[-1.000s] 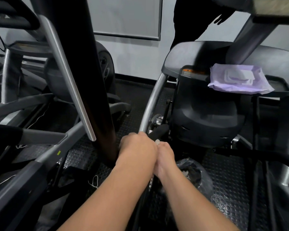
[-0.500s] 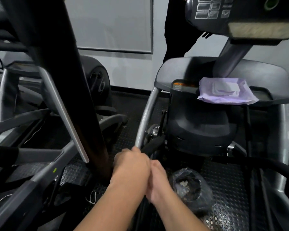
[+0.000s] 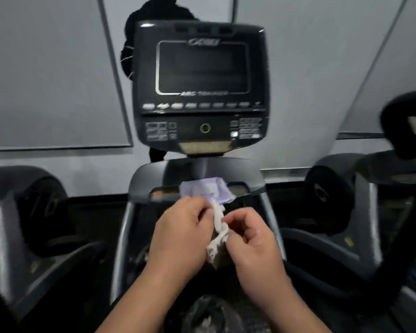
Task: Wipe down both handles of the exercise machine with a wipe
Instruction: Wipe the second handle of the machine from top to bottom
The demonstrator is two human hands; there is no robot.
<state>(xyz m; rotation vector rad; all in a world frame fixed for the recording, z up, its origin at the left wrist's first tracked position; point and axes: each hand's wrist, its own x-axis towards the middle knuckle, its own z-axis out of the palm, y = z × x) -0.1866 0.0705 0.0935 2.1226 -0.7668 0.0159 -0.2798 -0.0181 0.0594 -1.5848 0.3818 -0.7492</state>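
Console (image 3: 201,87) standing directly ahead, blocking forward reach above shelf (image 3: 247,175). Wipe pack (image 3: 203,192) occupying shelf centre. Black handle (image 3: 404,126) curving in at right. Plastic bag (image 3: 211,313) sitting low between forearms. Open air lying either side of console.

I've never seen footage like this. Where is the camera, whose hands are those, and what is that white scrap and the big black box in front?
The camera sits on a person's head, looking forward and down, so you see their own arms. The left hand and right hand both pinch a crumpled white wipe between them. The black box is the exercise machine's console, its screen dark. Below it, a purple pack of wipes lies on the machine's shelf. At the bottom, a dark plastic bag sits on the floor. The picture is motion-blurred.
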